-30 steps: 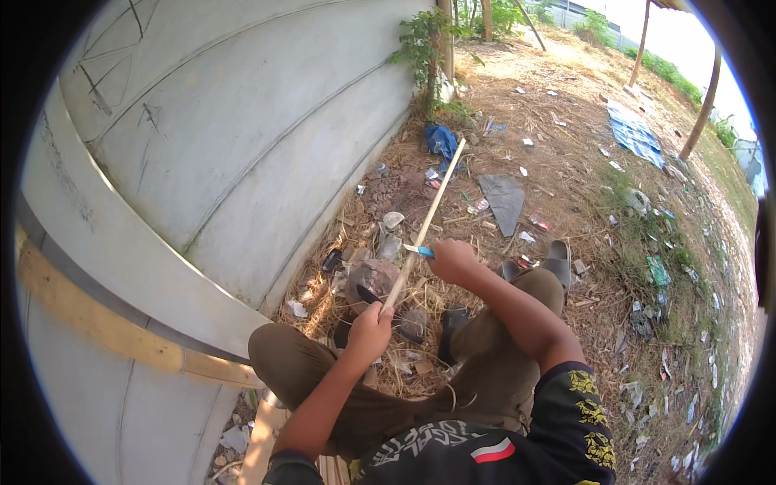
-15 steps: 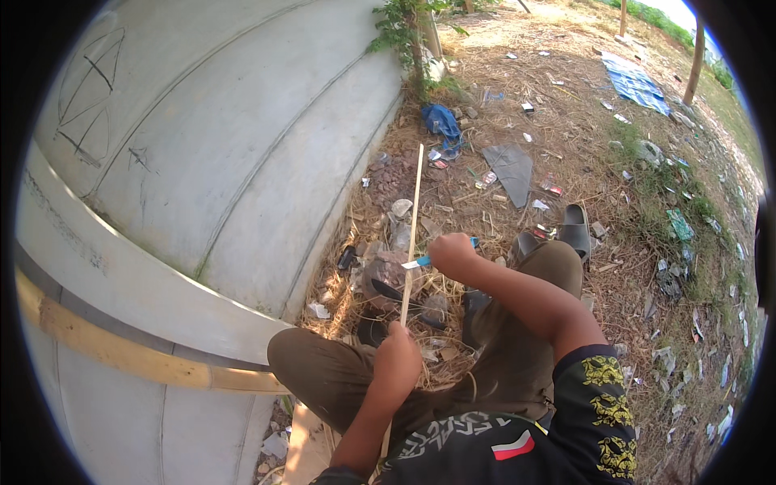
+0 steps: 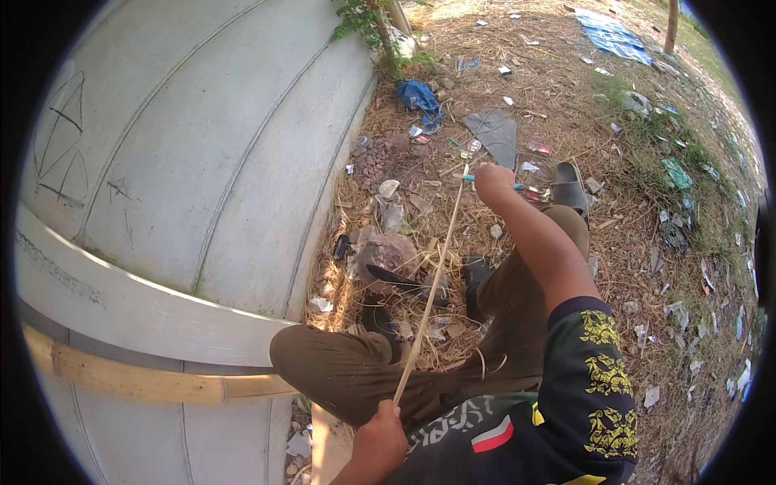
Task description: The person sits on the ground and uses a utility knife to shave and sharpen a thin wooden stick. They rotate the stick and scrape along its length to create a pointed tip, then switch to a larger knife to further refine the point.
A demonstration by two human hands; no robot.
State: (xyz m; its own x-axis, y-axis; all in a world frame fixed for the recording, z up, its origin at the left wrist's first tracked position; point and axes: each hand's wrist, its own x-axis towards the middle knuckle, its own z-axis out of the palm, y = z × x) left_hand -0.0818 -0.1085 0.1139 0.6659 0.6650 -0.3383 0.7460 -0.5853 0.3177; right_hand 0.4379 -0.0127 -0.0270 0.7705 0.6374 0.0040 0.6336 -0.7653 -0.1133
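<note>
My left hand [image 3: 380, 444], low by my lap, is closed round the near end of a long, thin pale strip [image 3: 434, 293] that looks like bamboo. The strip slants up and away to the right, over my crossed legs and the ground. Near its far end, my right hand [image 3: 493, 184] is wrapped round a blue-handled cutter knife [image 3: 468, 177]. The knife lies across the strip and appears to touch it. Most of the handle is hidden in my fist, and the blade is hard to make out here.
A pale wall [image 3: 202, 145] rises on the left, with a bamboo pole [image 3: 137, 373] along it. Between my legs lie a rock [image 3: 392, 252] and a dark, curved blade-like thing [image 3: 394, 276]. A grey sandal [image 3: 570, 190], blue plastic [image 3: 419, 99] and litter lie on dry straw.
My right hand and the knife have moved away along the strip to near its far end. My left hand has drawn lower toward my lap, and the strip now tilts more to the right.
</note>
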